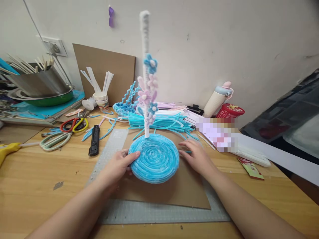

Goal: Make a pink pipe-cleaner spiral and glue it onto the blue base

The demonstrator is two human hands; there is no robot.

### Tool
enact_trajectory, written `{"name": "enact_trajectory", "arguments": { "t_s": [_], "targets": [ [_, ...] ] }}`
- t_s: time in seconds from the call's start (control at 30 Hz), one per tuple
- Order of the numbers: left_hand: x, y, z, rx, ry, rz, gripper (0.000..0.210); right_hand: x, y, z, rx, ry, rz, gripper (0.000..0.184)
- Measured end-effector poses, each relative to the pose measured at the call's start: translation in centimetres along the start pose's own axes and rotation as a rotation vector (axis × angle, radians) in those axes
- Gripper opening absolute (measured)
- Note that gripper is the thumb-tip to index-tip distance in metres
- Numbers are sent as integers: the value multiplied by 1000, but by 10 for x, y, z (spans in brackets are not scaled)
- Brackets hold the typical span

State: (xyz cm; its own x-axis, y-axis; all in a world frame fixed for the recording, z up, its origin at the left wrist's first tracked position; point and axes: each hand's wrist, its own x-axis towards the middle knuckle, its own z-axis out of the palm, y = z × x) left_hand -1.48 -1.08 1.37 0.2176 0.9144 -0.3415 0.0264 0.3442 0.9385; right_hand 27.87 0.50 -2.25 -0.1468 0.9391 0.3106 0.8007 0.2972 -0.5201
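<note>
My left hand (126,161) grips the left edge of a round blue disc (154,158) coiled from pipe cleaners, its thumb on top. From the disc's far edge rises a white fuzzy post (145,36), upright, with blue flowers (151,63) and pink flowers (144,96) along it. My right hand (194,156) is beside the disc's right edge, fingers apart and bent toward it, holding nothing that I can see. Below the disc lies a brown cardboard sheet (189,189) on a grey cutting mat (154,214).
Bundled blue pipe cleaners (159,121) lie behind. On the left are scissors (56,140), a black utility knife (94,141), a yellow glue gun (9,149) and a metal pot (41,83) of sticks. A paper cup (101,99), a bottle (216,98) and a red tub (229,111) stand near the wall.
</note>
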Motion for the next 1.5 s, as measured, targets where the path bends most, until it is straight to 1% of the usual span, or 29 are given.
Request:
{"name": "enact_trajectory", "arguments": {
  "t_s": [0.07,0.1,0.17,0.27,0.33,0.37,0.43,0.53,0.63,0.7,0.77,0.8,0.83,0.87,0.9,0.97,1.0,1.07,1.13,1.23,1.3,1.4,1.5],
  "targets": [
    [1,-2,0,67,15,2,36,3,5,3,-115,-62,-35,8],
    [2,-3,0,102,21,5,36,3,6,4,-143,-67,-21,8],
    [4,-4,3,165,38,27,38,2,6,2,-167,-32,31,13],
    [9,-3,7,230,81,154,44,-2,-1,-5,-146,40,86,14],
    [13,-3,10,312,135,268,53,-6,-9,-7,-45,36,81,13],
    [14,-2,10,389,166,307,57,-8,-15,-7,21,13,67,13],
    [17,-3,11,594,221,326,61,-13,-27,-3,109,-51,29,15],
    [18,-6,13,900,242,328,63,-19,-41,6,156,-122,-20,16],
    [18,-11,16,1102,235,383,62,-22,-47,13,182,-132,-75,15],
    [17,-14,19,1169,276,443,58,-22,-47,14,180,-125,-91,14],
    [15,-14,22,1131,335,557,49,-23,-49,12,173,-116,-100,14],
    [13,-12,23,1061,330,617,42,-24,-51,9,163,-111,-116,14],
    [10,-9,25,969,282,649,34,-25,-54,5,145,-106,-143,15],
    [8,-6,27,871,203,642,27,-26,-58,1,119,-100,-180,16],
    [5,-2,29,788,101,599,23,-27,-62,-3,85,-94,-223,17],
    [1,6,33,690,-86,451,19,-27,-71,-13,9,-77,-310,19],
    [-1,11,35,668,-144,375,18,-26,-75,-18,-25,-69,-346,20],
    [-2,18,38,625,-211,261,15,-22,-82,-26,-86,-53,-401,22],
    [-2,22,40,552,-246,179,15,-18,-86,-31,-136,-29,-441,22],
    [-1,22,42,423,-282,119,18,-14,-91,-32,-182,16,-462,21],
    [-1,18,42,325,-299,102,20,-14,-93,-28,-190,13,-502,20],
    [-1,11,42,192,-316,51,24,-17,-94,-18,-167,-6,-600,23],
    [-2,8,41,169,-316,-1,29,-19,-91,-10,-126,-3,-607,24]
  ]
}}
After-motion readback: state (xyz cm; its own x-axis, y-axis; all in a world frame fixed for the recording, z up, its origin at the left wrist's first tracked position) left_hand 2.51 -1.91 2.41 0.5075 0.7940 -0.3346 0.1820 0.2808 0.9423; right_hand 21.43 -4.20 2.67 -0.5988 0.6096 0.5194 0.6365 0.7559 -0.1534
